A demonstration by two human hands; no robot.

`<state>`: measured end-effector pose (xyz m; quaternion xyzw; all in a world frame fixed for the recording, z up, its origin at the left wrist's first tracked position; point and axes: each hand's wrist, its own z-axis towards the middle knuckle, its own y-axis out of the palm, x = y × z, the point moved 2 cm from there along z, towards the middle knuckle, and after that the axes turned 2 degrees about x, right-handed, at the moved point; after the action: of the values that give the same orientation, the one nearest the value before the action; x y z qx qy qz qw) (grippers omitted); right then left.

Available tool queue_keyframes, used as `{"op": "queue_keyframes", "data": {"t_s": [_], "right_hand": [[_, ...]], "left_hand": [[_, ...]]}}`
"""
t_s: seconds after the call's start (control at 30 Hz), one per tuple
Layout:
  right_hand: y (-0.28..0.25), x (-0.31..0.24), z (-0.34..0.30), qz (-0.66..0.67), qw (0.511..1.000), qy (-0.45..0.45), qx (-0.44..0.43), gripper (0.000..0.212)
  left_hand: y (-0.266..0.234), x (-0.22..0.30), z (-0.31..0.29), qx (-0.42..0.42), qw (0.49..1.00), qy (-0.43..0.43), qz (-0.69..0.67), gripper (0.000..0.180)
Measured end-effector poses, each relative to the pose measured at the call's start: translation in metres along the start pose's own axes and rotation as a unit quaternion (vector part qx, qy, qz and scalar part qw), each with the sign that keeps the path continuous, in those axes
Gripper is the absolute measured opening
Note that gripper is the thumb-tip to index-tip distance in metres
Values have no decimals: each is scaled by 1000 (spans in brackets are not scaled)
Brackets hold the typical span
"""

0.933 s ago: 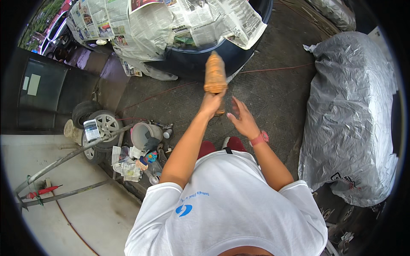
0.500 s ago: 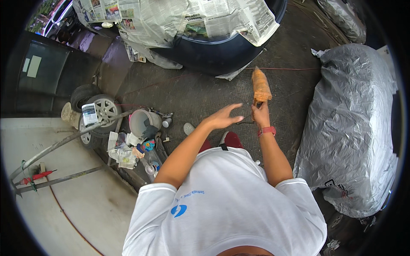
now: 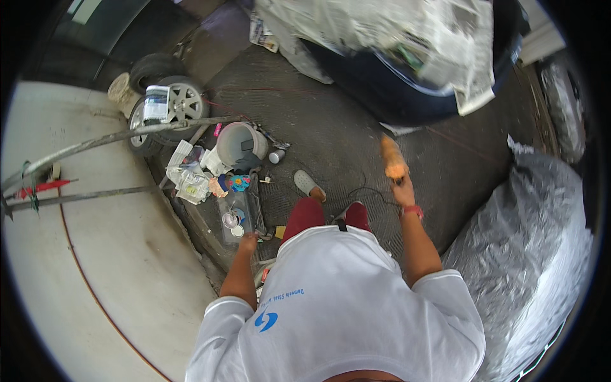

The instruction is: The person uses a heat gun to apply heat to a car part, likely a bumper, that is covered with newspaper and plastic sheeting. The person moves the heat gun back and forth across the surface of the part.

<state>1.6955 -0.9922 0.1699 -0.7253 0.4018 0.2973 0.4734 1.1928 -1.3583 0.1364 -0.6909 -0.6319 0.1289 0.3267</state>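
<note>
Head view: a dark blue car body (image 3: pixel 407 95), largely masked with newspaper (image 3: pixel 394 32), occupies the upper right; a vehicle under silver sheeting (image 3: pixel 541 254) fills the right side. Masking appears mostly complete; the lower blue panel remains exposed. Between them lies open dark matting floor (image 3: pixel 331 134), giving fair standing room. To the left the concrete floor (image 3: pixel 83 254) is bounded by metal poles (image 3: pixel 114 137) and spare wheels (image 3: pixel 172 102). A grey bucket (image 3: pixel 238 143) and scattered cans crowd the mat edge. Right hand (image 3: pixel 402 190) is clenched round an orange brush-like tool (image 3: pixel 393 159), raised toward the car. Left hand (image 3: pixel 248 240) reaches low beside a small tin (image 3: pixel 230 219); grip cannot be determined.
</note>
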Motion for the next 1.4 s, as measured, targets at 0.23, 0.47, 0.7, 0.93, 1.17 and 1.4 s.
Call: {"op": "queue_keyframes", "data": {"t_s": [0.23,0.47,0.7,0.93,1.17,1.4], "right_hand": [[33,12,-11,-84,949,185,241,78],[84,-10,7,-49,935,231,263,77],[177,-80,71,100,978,159,93,75],[242,-228,151,104,986,109,-71,79],[291,-369,265,-12,992,-21,-125,85],[332,-466,343,71,979,-120,-150,68]], "left_hand": [[11,-45,31,-21,981,-100,-163,51],[-53,27,50,-45,955,-67,-287,49],[-85,59,161,-34,944,-43,-325,48],[-146,164,252,-41,940,-19,-339,45],[-200,233,352,-65,961,-18,-267,44],[-313,367,401,-70,964,98,-239,38]]}}
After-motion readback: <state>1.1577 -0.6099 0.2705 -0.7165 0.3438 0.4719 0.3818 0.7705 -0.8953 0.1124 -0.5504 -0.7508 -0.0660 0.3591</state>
